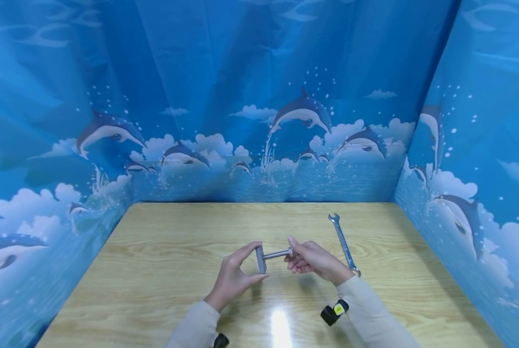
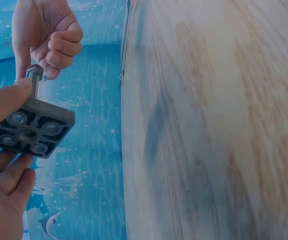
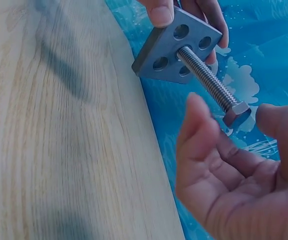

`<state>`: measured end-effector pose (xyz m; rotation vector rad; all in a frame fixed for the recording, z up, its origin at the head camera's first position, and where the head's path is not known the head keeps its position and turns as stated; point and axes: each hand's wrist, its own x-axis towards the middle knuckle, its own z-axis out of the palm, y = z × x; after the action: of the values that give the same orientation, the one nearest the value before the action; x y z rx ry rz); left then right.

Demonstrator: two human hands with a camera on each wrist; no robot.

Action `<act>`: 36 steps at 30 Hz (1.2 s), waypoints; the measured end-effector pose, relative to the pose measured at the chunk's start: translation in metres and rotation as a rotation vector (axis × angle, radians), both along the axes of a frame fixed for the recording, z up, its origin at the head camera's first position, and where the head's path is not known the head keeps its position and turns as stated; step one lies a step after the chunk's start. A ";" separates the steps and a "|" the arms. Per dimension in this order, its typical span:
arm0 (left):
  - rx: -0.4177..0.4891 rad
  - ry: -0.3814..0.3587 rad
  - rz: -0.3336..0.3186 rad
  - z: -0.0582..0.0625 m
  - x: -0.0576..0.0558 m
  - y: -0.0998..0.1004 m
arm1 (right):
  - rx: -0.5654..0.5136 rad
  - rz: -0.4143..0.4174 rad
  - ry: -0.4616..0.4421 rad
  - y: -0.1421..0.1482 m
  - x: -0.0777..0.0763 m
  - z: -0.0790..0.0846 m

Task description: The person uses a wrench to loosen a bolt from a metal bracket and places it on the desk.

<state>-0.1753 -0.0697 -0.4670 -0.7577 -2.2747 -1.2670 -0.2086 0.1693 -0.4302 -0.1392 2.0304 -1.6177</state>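
Observation:
A grey square metal plate with round corner holes stands on edge in my left hand, gripped between thumb and fingers above the table. A threaded hex bolt sticks out from the plate's middle towards my right hand. In the right wrist view, thumb and forefinger lie on either side of the bolt's hex head, with small gaps showing; the other fingers are loosely bent. Seen in the left wrist view, the plate's ribbed underside has a central hole.
A combination wrench lies on the wood-grain table, to the right and beyond my right wrist. Blue dolphin-print sheeting rises behind the table and along both sides. Small black devices are worn at the wrists.

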 end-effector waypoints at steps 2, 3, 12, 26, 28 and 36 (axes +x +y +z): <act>-0.001 0.002 0.001 0.000 0.000 0.000 | 0.001 -0.008 -0.003 -0.001 0.000 0.001; -0.002 0.002 0.002 0.000 0.000 0.000 | 0.000 -0.011 -0.002 -0.001 0.000 0.002; -0.023 -0.004 0.001 -0.002 -0.001 0.000 | 0.012 -0.024 0.068 0.005 -0.003 0.004; 0.002 -0.057 0.013 0.005 0.000 0.001 | 0.069 -0.071 0.234 0.002 -0.001 0.005; -0.001 -0.060 0.015 0.005 0.000 0.001 | 0.061 -0.056 0.232 0.003 -0.001 0.005; -0.007 -0.040 0.012 0.001 0.000 0.001 | 0.040 0.041 0.151 0.006 -0.002 -0.001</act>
<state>-0.1757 -0.0687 -0.4659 -0.7255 -2.3133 -1.2806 -0.2106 0.1756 -0.4309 -0.2945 2.1569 -1.5825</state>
